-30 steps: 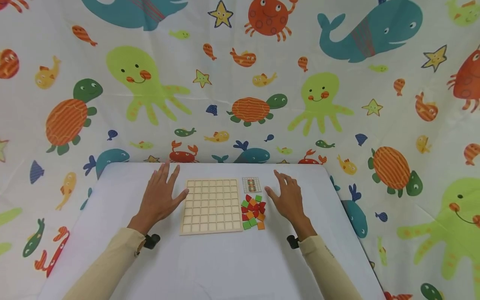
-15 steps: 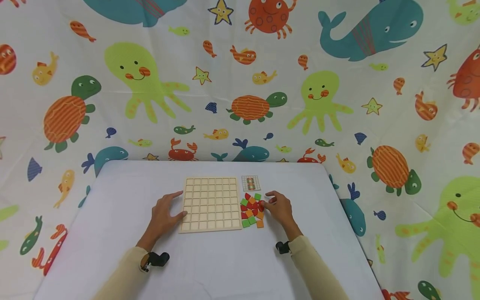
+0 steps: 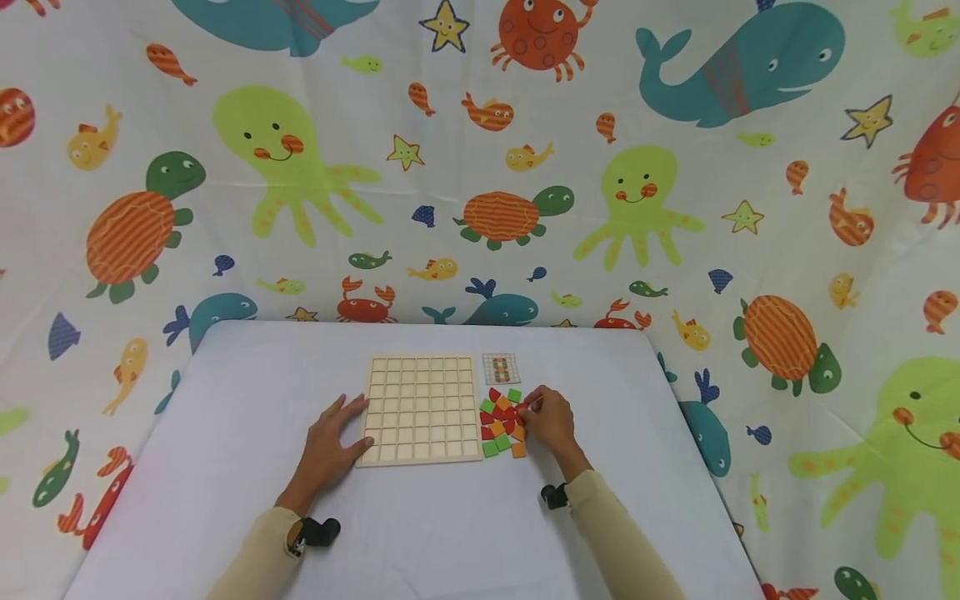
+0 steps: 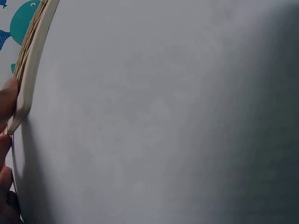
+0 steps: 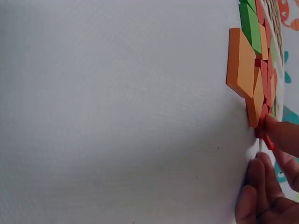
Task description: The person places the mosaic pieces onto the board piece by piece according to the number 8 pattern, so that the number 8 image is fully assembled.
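Note:
A pale wooden board (image 3: 422,407) divided into shallow square cells lies flat on the white table. At its left edge rests my left hand (image 3: 324,450), thumb and fingers spread; the left wrist view catches the thumb against the board's rim (image 4: 33,70). Right of the board are flat green, orange and red pieces (image 3: 498,428), some square and some with a rounded side. My right hand (image 3: 552,422) pinches a red piece (image 3: 522,409) at the pile's right side. In the right wrist view that red piece (image 5: 262,123) is partly hidden by the fingertips.
A small card (image 3: 501,368) with a grid and a coloured pattern lies behind the pieces. Behind the table (image 3: 450,533) hangs a cloth (image 3: 420,183) printed with sea animals. An orange square (image 5: 240,63) sits at the pile's near edge.
Both hands have come down from above the table. The left has settled at the board's left edge; the right has moved left to the pieces and taken hold of a red one.

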Action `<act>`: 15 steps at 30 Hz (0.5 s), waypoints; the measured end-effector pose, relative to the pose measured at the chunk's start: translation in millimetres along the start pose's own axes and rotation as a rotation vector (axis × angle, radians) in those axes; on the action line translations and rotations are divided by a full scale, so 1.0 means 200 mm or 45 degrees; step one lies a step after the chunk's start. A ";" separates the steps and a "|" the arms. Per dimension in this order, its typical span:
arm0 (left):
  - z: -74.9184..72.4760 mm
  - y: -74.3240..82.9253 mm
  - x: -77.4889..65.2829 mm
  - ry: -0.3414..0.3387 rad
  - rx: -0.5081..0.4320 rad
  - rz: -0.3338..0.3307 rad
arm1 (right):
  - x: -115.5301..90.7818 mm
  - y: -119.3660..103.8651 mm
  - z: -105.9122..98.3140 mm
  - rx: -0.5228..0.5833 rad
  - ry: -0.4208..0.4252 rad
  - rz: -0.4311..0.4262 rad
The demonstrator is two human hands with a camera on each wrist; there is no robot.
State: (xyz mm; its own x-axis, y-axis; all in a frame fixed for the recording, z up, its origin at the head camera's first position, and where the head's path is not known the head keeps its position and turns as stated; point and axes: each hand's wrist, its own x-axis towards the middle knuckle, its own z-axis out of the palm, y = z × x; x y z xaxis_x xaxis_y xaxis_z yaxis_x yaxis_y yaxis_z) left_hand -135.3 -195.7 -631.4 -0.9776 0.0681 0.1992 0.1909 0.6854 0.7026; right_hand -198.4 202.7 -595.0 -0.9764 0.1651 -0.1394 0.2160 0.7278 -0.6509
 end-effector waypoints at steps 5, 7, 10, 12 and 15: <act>-0.01 0.01 0.00 -0.022 0.003 -0.014 | 0.02 0.02 0.01 0.105 -0.060 -0.008; -0.01 0.01 0.00 -0.043 0.005 -0.031 | 0.02 0.02 0.01 0.141 -0.063 -0.011; -0.02 0.01 0.00 -0.076 0.011 -0.059 | 0.02 0.02 0.01 0.187 -0.027 -0.037; -0.02 0.01 0.00 -0.096 0.017 -0.075 | 0.02 0.00 0.01 0.212 0.011 -0.068; -0.02 0.00 0.00 -0.104 0.015 -0.089 | 0.01 -0.05 0.02 0.252 0.035 -0.111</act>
State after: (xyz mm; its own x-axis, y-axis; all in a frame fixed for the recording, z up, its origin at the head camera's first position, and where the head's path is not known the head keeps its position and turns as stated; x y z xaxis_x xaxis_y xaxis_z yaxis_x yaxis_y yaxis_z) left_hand -135.6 -197.4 -628.7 -0.9925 0.0787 0.0933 0.1217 0.6990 0.7047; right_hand -202.9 192.9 -592.7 -0.9902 0.1276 -0.0575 0.1229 0.5958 -0.7937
